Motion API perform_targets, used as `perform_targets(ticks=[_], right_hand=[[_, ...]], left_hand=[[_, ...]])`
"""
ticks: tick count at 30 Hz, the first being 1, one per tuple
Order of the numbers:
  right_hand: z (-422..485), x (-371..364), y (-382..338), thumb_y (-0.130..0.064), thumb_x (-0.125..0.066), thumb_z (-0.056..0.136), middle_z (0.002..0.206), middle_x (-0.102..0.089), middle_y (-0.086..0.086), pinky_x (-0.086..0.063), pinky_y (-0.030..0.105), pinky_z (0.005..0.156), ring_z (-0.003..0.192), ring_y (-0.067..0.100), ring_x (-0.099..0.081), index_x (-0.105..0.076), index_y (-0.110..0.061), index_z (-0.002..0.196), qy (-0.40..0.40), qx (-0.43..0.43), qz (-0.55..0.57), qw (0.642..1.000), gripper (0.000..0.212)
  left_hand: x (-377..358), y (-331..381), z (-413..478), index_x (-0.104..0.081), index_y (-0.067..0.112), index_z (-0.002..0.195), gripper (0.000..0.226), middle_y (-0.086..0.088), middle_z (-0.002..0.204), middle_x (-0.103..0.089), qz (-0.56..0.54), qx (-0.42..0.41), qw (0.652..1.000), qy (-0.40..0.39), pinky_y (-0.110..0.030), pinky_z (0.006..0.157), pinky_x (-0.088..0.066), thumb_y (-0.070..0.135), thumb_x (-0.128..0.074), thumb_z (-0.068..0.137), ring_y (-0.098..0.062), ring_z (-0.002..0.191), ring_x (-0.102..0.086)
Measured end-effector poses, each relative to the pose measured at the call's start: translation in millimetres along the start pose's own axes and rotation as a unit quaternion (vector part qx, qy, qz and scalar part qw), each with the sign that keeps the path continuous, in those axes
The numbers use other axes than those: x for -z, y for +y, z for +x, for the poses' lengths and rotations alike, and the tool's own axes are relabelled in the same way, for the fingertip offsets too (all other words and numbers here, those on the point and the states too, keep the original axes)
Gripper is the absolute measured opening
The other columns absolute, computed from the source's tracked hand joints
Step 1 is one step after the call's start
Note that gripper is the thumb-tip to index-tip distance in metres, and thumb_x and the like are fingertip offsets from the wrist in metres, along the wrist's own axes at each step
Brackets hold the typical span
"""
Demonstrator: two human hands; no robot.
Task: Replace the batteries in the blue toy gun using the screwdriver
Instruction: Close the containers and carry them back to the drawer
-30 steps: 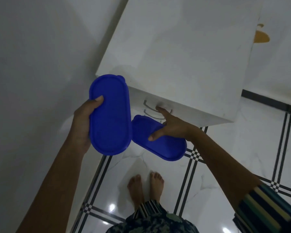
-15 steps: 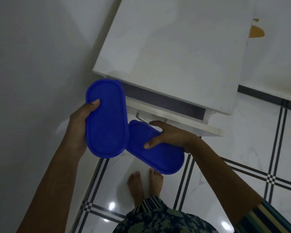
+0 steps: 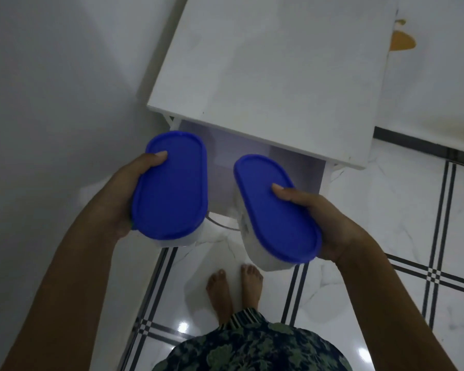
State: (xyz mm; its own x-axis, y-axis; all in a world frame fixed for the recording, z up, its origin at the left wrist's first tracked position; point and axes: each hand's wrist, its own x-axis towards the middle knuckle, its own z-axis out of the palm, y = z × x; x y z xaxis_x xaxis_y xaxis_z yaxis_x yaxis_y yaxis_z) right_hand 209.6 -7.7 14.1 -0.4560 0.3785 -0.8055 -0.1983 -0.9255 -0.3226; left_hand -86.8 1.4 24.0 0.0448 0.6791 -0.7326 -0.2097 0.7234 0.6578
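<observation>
I hold two oval white containers with blue lids above an open drawer. My left hand (image 3: 123,194) grips the left container (image 3: 172,186), thumb on its lid. My right hand (image 3: 322,223) grips the right container (image 3: 276,212), thumb on its lid, with the box tilted. Both hang over the white drawer (image 3: 252,159) pulled out from under the white cabinet top (image 3: 273,65). No toy gun, screwdriver or batteries show; what the containers hold is hidden.
A grey wall (image 3: 51,89) runs close along the left. The floor (image 3: 386,223) is glossy white tile with black lines. My bare feet (image 3: 233,287) stand just before the drawer. An orange mark (image 3: 401,41) lies at the far right.
The drawer has slid out from shut to wide open. My right hand left the handle and now carries its container higher and further right, apart from the left one.
</observation>
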Motion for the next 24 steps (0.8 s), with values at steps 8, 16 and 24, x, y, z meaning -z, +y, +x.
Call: perform_targets(ticks=[8,16,24], right_hand=[[34,17,-10,-0.036,-0.07,0.085,0.107,-0.074,0.01,-0.06,0.034,0.068,0.098,0.028,-0.071,-0.06,-0.012,0.12,0.17,0.066,0.01,0.983,0.043],[62,22,2,-0.03,-0.064,0.094,0.111,-0.07,0.012,-0.056,0.047,0.09,0.101,0.032,-0.067,-0.062,-0.01,0.112,0.277,0.151,0.023,0.949,0.027],[78,22,17,-0.036,-0.039,0.105,0.131,-0.055,0.006,-0.047,0.048,0.102,0.116,0.026,-0.054,-0.045,-0.012,0.14,0.384,0.214,-0.097,0.893,0.043]], left_hand=[[-36,1,45,-0.066,0.019,0.106,0.032,0.0,0.084,-0.073,0.038,0.044,0.998,0.025,-0.029,0.063,-0.045,0.042,-0.062,0.084,-0.021,0.077,-0.065],[-65,-7,84,-0.063,0.011,0.107,0.032,-0.007,0.083,-0.068,0.051,0.109,0.993,0.013,-0.017,0.041,-0.047,0.034,-0.063,0.085,-0.016,0.057,-0.065],[-82,-20,111,-0.061,0.019,0.101,0.011,-0.001,0.092,-0.066,0.145,0.033,0.989,-0.009,-0.019,0.056,-0.05,0.02,-0.053,0.094,-0.013,0.077,-0.064]])
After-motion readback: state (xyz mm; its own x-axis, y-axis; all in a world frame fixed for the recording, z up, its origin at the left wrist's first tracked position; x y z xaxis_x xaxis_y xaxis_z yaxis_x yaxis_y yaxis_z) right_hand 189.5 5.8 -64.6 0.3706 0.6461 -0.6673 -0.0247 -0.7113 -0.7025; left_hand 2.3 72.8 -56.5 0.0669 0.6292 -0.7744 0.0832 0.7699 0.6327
